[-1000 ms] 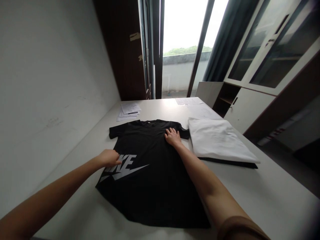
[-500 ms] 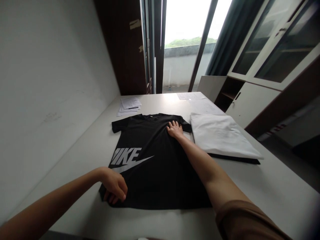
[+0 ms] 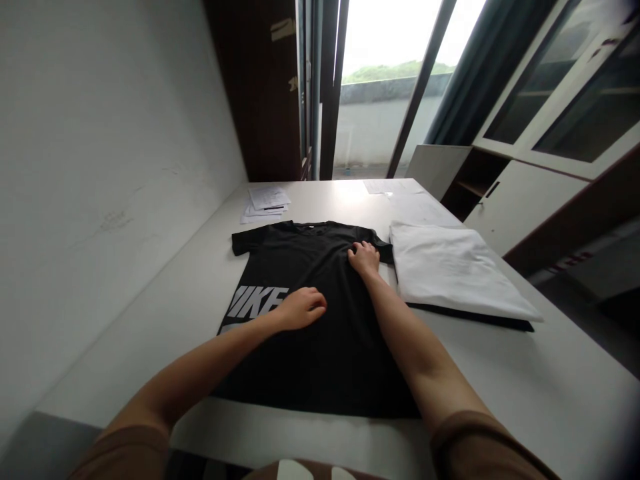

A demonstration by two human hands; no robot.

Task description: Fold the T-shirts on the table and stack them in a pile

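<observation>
A black T-shirt (image 3: pixel 320 360) lies spread on the white table, collar toward the far side, with large grey lettering on its left part. My right hand (image 3: pixel 365 258) is at the shirt's far right, near the sleeve; its fingers are bent and drawn together on the cloth. Over the middle of the shirt is my left hand (image 3: pixel 303 308), fingers loosely curved, thumb apart, with nothing in it. Its forearm crosses part of the print. Whether the left fingertips touch the fabric I cannot tell.
A folded white cloth (image 3: pixel 450 270) lies right of the shirt, with a black layer beneath it. Papers (image 3: pixel 267 202) rest at the table's far left, and more sheets (image 3: pixel 393 187) at the far right. A wall (image 3: pixel 125 167) borders the left side; cabinets (image 3: pixel 540 207) stand at the right.
My left hand has left the shirt's near left corner and moved up and right over its middle. My right hand stays near the right sleeve, its fingers now more bent. The view has shifted slightly.
</observation>
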